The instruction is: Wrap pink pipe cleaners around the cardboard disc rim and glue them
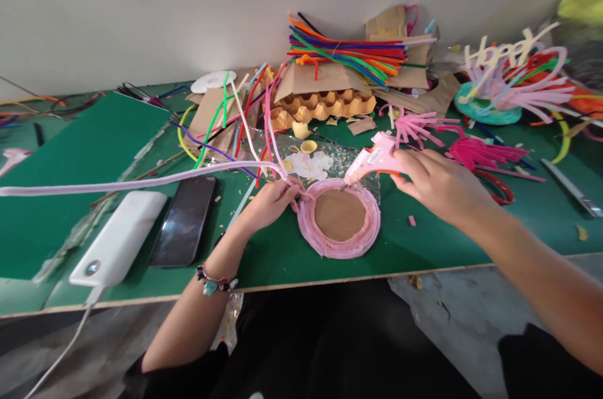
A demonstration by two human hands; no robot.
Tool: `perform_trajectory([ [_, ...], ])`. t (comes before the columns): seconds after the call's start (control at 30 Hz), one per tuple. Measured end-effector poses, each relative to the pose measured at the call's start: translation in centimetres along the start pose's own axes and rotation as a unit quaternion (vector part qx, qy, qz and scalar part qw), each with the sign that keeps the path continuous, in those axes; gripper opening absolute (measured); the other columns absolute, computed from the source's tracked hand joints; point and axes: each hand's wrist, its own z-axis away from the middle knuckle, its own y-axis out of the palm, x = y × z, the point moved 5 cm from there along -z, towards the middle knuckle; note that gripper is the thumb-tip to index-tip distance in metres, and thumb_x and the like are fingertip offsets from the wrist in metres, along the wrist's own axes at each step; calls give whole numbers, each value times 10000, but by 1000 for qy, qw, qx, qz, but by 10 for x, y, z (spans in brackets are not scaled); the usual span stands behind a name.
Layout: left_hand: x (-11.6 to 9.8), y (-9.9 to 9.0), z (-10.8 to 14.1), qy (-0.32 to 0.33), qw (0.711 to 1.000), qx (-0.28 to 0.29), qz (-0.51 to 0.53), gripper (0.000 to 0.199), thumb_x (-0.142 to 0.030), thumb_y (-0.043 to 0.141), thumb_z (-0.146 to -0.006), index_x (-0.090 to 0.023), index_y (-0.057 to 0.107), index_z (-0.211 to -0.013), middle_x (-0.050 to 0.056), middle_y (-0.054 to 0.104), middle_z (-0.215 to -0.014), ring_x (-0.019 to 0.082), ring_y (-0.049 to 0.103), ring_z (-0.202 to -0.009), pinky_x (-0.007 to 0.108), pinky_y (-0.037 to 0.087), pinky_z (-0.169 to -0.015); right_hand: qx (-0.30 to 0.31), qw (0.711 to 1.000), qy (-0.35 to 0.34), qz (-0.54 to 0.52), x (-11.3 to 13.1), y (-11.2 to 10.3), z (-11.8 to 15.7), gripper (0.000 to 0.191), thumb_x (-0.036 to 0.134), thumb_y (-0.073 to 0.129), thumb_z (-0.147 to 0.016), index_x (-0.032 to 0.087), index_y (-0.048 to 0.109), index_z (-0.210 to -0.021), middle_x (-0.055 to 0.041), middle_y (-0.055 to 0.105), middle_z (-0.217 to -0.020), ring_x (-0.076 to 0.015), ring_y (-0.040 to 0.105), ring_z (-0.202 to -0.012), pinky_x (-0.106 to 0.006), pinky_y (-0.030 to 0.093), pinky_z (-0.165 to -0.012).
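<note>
A round cardboard base (pixel 340 215) lies flat near the table's front edge, ringed by coiled light-pink pipe cleaner (pixel 313 239). My left hand (pixel 276 201) pinches a long lilac pipe cleaner (pixel 141 184) at the ring's upper left edge; its loose length trails out to the left. My right hand (pixel 426 182) is closed round the handle of a pink hot glue gun (pixel 374 159). The gun's nozzle points down at the top of the ring, touching it or very close. My right fingers partly hide the gun's handle.
Left of the ring lie a black phone (pixel 184 220) and a white power bank (pixel 117 239) with a cable. Behind are an egg carton (pixel 325 107), a bundle of coloured pipe cleaners (pixel 348 50) and cardboard scraps. A utility knife (pixel 572 188) and pink tassels (pixel 480 151) lie right.
</note>
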Motion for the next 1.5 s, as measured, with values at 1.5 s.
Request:
perform_trajectory([
  [1.5, -2, 0, 0, -5, 1000, 0, -1, 189, -227, 329, -860, -142, 490, -805, 25, 650, -738, 83, 608, -557, 201, 481, -596, 31, 994, -70, 74, 2, -23, -6, 204, 146, 393, -860, 84, 577, -923, -69, 585, -703, -160, 473, -642, -268, 369, -581],
])
